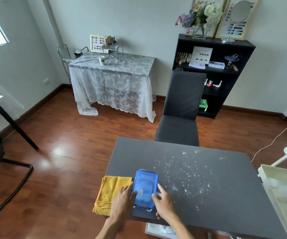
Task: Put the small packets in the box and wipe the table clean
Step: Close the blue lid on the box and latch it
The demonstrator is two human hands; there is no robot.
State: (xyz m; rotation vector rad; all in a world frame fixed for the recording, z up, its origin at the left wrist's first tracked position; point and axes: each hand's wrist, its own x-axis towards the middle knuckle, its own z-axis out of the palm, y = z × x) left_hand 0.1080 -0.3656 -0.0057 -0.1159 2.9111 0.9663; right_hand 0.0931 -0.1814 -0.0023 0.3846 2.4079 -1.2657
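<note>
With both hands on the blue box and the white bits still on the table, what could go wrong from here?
1. The blue box sits near the front edge of the grey table; a pull from the left hand or right hand might slide it off.
2. Wiping with the yellow cloth could sweep the white specks onto the floor.
3. The cloth overhangs the table's left edge and may slip down.

Lidded blue box on table
</note>
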